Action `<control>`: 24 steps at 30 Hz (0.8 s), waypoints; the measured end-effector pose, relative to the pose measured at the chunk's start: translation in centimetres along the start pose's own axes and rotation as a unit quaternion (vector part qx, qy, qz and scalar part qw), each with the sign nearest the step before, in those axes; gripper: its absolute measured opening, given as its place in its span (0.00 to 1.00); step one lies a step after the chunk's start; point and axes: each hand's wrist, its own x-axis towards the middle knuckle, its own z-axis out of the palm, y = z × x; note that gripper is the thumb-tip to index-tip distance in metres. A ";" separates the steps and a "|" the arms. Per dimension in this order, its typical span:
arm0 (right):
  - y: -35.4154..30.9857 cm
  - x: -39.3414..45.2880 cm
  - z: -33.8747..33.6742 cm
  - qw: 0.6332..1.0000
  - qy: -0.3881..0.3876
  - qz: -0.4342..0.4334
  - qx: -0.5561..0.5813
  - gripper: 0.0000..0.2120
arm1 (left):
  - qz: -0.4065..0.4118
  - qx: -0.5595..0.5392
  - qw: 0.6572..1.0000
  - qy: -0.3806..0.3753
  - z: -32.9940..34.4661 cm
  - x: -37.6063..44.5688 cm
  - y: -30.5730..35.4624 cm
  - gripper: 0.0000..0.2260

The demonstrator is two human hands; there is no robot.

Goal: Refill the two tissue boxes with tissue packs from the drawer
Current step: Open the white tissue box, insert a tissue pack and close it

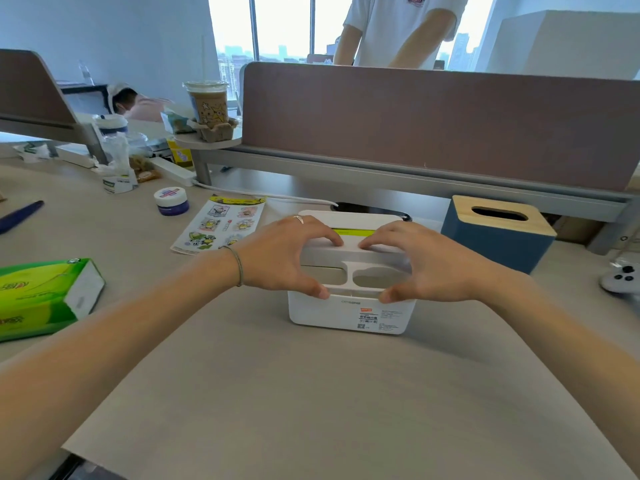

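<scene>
A white tissue box stands in the middle of the desk with its underside facing up. My left hand and my right hand both grip its white bottom panel, thumbs on the near rim and fingers on the panel's far part. A strip of green tissue pack shows inside, beyond the panel. A second tissue box, blue with a wooden slotted lid, stands to the right. A green tissue pack lies at the left edge.
A sticker sheet, a small jar and a blue pen lie to the left. A brown divider runs behind, with a drink cup on a shelf. A white controller sits far right. A person stands beyond the divider.
</scene>
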 end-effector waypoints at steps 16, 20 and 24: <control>0.2 -0.3 0.2 1.000 -0.003 0.007 0.002 0.38 | -0.011 -0.016 1.000 -0.015 0.1 0.0 0.3 0.36; 0.0 -0.2 0.1 1.000 -0.002 0.007 -0.010 0.38 | -0.010 -0.019 1.000 -0.011 0.2 -0.2 0.4 0.35; 0.0 -0.1 0.1 1.000 0.000 0.007 -0.014 0.39 | -0.007 -0.019 1.000 -0.005 0.2 -0.1 0.4 0.35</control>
